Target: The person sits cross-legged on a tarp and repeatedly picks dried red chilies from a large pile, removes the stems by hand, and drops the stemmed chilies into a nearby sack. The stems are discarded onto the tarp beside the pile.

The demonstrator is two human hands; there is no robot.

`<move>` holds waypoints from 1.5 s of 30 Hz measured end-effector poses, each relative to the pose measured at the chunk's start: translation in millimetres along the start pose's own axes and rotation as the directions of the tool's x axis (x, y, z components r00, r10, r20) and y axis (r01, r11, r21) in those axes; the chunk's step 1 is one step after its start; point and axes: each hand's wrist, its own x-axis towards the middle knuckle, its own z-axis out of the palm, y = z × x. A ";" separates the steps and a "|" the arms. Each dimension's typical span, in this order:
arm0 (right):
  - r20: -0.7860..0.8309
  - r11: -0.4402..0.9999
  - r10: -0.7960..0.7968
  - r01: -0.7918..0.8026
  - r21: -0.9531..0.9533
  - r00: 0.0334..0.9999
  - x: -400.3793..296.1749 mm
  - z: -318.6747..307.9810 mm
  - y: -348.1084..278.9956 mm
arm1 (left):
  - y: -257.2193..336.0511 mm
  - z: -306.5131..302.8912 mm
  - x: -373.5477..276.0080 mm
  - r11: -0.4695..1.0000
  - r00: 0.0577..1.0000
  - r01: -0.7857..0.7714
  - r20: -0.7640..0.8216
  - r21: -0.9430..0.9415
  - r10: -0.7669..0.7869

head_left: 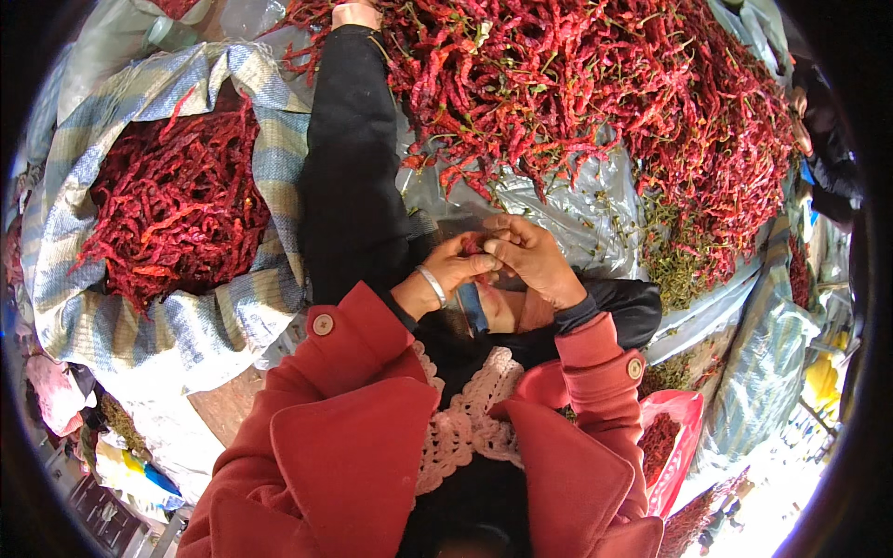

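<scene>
Just above my folded leg, my left hand (446, 273) holds a dried red chilli (474, 243) between thumb and fingers, and a silver bangle circles its wrist. Against it, my right hand (537, 259) pinches at the chilli's end, with the two thumbs almost touching. The fingers partly hide the chilli, so its stem cannot be made out. Ahead of both hands spreads a large heap of dried red chillies (530, 91), many with stems, on clear plastic sheeting (600, 188).
To the left stands an open woven sack (174, 335) with dried chillies (181, 209) inside. My outstretched leg (352, 153) lies between sack and heap. Loose green stems (670, 265) are piled at the right. A pink bag (687, 418) holds red bits. Another person's hand (802, 132) shows far right.
</scene>
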 end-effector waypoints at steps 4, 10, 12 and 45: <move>-0.150 0.669 -0.482 0.251 -0.700 0.863 40.3 -1.8 18.8 | 5.0 -15.5 -5.5 0.983 0.995 0.053 0.097 -0.174 -0.037; -0.096 0.390 -0.410 0.079 -0.918 0.907 86.4 24.0 31.8 | 14.0 -28.7 -7.4 0.963 1.000 -0.006 0.008 -0.269 0.008; -0.154 0.565 -0.495 0.182 -0.805 0.855 75.6 -2.1 45.3 | 15.8 -26.0 -2.2 0.965 0.996 -0.007 -0.084 -0.264 -0.016; -0.324 0.861 -0.191 -0.001 -0.509 0.927 -10.5 -15.0 55.4 | -4.8 4.7 37.5 0.962 0.981 -0.045 -0.172 0.270 0.094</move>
